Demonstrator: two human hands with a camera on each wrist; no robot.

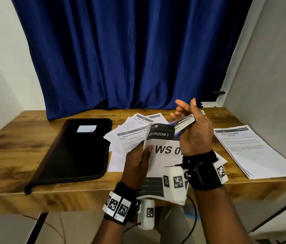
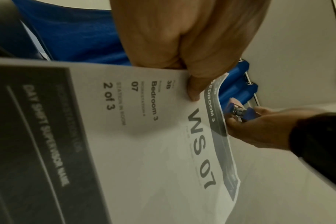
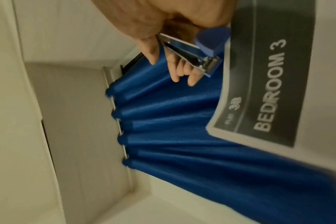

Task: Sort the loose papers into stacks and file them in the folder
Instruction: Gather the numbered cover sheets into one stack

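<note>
Setting: a person sits at a wooden desk [image 1: 7, 141] in front of a dark blue curtain [image 1: 121, 55].
Left hand: the left hand [image 1: 137, 161] pinches the left edge of a thin stack of papers [image 1: 163, 155], thumb on top, holding it raised above the desk. The top sheet reads "BEDROOM 3" and "WS 07".
Right hand: the right hand [image 1: 195, 131] grasps a blue and silver stapler [image 1: 184, 124], with thumb and some fingers wrapped round it and other fingers spread. The stapler's nose sits at the stack's top right corner.
Folder: a black zippered folder [image 1: 75, 152] lies closed on the left part of the desk, a small white label on its cover.
Loose papers: several printed sheets [image 1: 135, 132] lie fanned out on the desk behind the held stack.
Sorted pile: a neater pile of sheets [image 1: 254, 152] lies on the right part of the desk, apart from the others.
</note>
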